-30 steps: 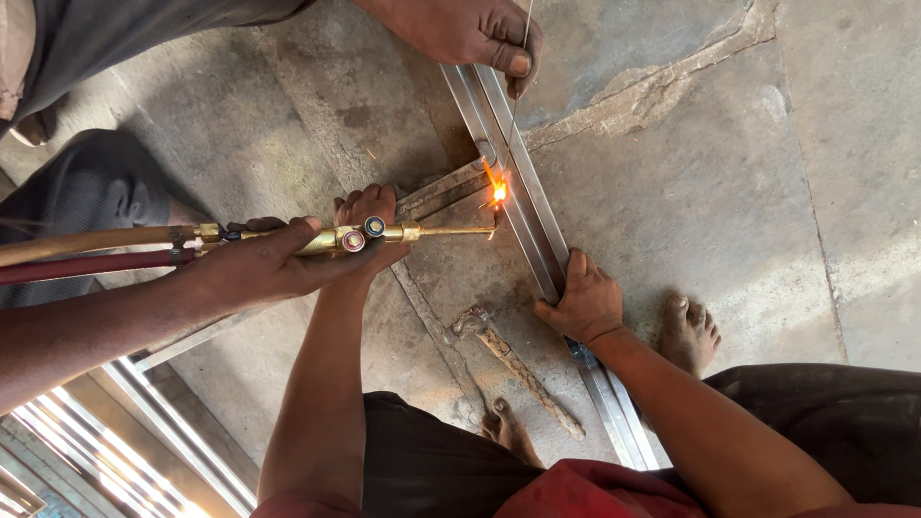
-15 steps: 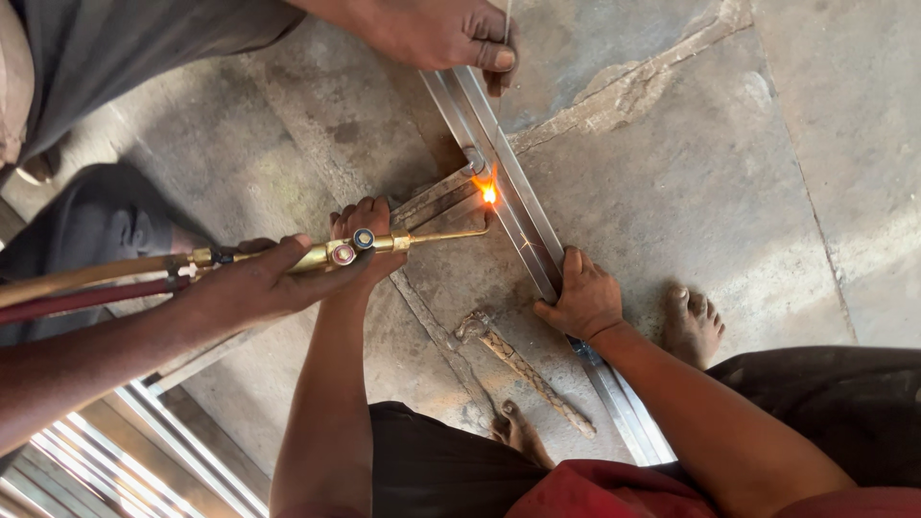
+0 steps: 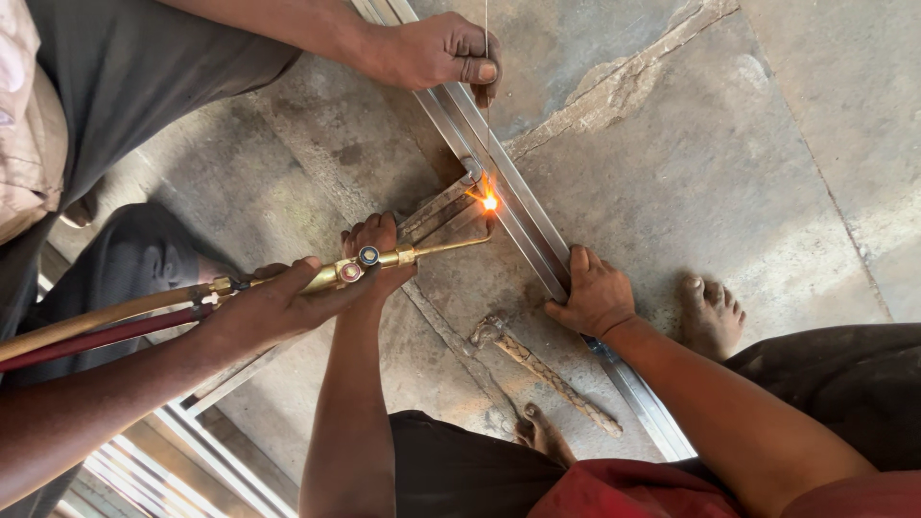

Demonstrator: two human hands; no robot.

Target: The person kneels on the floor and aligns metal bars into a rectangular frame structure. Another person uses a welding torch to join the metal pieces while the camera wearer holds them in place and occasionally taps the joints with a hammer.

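The person's left forearm rises straight up from the bottom edge, and the left hand [image 3: 377, 240] sits knuckles-up with its fingers clenched over the near end of a short metal crossbar [image 3: 436, 209]. It is partly hidden behind a co-worker's brass torch [image 3: 384, 258]. The right arm comes in from the lower right, wrist bent. The right hand [image 3: 597, 297] lies palm down on the long metal rail [image 3: 523, 206], fingers bent and pressing on its top and edge rather than wrapped round it.

The rail lies flat on the concrete floor [image 3: 700, 163], its long axis running from the upper left to the lower right. The crossbar meets it at an angle from the left side, pointing up and to the right into the joint, where a small orange flame [image 3: 489, 201] burns.

A co-worker's hand [image 3: 278, 302] grips the torch from the left, its thin nozzle ending at the joint, while another hand [image 3: 441, 50] pinches a thin filler wire [image 3: 486, 105] hanging down towards the flame.

A rusty hammer [image 3: 542, 369] lies on the floor between the person's arms, and a bare foot [image 3: 710, 315] rests just right of the right hand.
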